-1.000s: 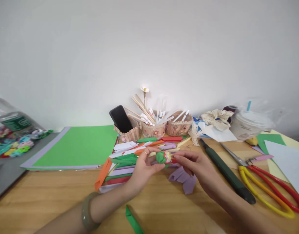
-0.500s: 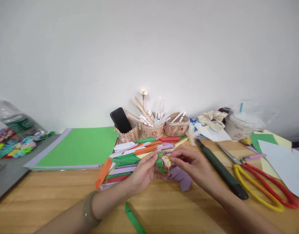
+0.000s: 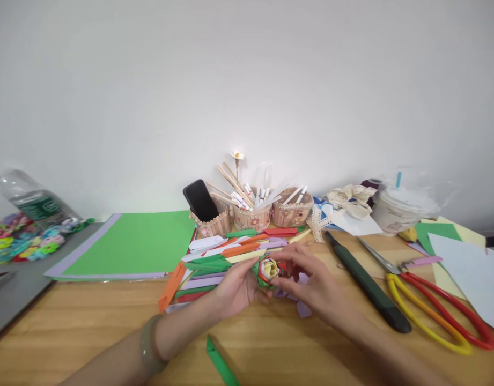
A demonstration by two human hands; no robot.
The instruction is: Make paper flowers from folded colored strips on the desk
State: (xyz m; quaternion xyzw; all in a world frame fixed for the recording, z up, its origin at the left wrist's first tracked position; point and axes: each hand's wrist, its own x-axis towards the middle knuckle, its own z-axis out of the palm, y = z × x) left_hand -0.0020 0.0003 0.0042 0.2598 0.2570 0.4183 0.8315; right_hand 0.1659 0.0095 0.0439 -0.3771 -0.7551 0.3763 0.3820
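A folded green strip (image 3: 221,360) lies closest, at seven o'clock from the paper flower (image 3: 270,269), on the wooden surface (image 3: 110,316). A round bangle (image 3: 150,343) sits on the left wrist. The flower is up between the two hands. It has a yellow middle with white, orange and green around it, and some red on its right side. The left hand (image 3: 235,292) is curled and holds the flower from nine o'clock. The right hand (image 3: 313,276) pinches its edge from three o'clock, thumb near the yellow part.

A bit of purple paper (image 3: 303,309) lies at five o'clock, partly behind the right hand. Lots of folded strips (image 3: 208,280) are spread out at nine o'clock. A dark green tool (image 3: 365,281) lies at three o'clock, and big scissors (image 3: 395,269) with red and yellow handles lie just past it.

Further back, a phone (image 3: 200,199) leans in a little basket (image 3: 208,225) at half past ten. A drink cup (image 3: 403,209) stands at two o'clock.
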